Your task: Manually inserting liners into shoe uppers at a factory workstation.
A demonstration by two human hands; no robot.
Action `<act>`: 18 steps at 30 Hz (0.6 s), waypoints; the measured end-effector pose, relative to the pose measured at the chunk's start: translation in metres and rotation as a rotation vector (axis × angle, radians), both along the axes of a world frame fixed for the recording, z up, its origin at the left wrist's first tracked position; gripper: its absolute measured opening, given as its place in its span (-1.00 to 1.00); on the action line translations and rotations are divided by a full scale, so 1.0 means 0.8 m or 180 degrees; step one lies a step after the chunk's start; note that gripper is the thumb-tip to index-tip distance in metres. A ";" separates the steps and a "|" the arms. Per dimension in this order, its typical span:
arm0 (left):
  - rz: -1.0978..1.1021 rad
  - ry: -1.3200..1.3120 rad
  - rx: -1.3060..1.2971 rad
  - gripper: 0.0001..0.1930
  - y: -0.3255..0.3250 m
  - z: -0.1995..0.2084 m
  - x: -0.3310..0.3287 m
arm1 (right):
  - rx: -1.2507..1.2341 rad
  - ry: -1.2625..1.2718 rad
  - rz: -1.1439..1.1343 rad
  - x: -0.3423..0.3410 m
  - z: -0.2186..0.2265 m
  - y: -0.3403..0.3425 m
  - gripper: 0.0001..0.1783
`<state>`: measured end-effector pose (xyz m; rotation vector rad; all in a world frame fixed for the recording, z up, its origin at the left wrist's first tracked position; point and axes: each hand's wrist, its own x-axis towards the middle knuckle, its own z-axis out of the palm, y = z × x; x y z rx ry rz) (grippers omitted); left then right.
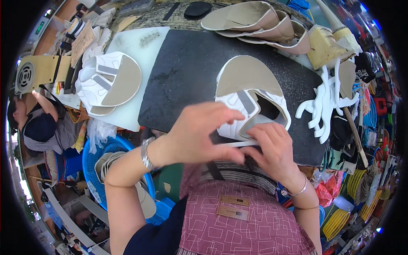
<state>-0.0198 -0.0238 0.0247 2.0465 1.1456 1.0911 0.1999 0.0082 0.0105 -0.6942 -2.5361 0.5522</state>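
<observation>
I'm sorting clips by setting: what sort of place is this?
Most likely a shoe-making workshop. Both hands work a white shoe upper on a black mat, stacks of beige uppers lie behind, and white cut pieces sit to the right.

Bare black mat (187,72) leftward; white strap pieces (325,102) crowding right

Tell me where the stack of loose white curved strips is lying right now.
In the head view the white curved strips lie on the right edge of the black mat, just right of the white shoe upper that both hands work on.
</observation>
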 end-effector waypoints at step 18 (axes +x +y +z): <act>-0.0198 -0.0607 -0.0860 -0.78 0.014 -0.055 0.042 | -0.0114 -0.0231 -0.0368 0.035 0.006 0.003 -0.75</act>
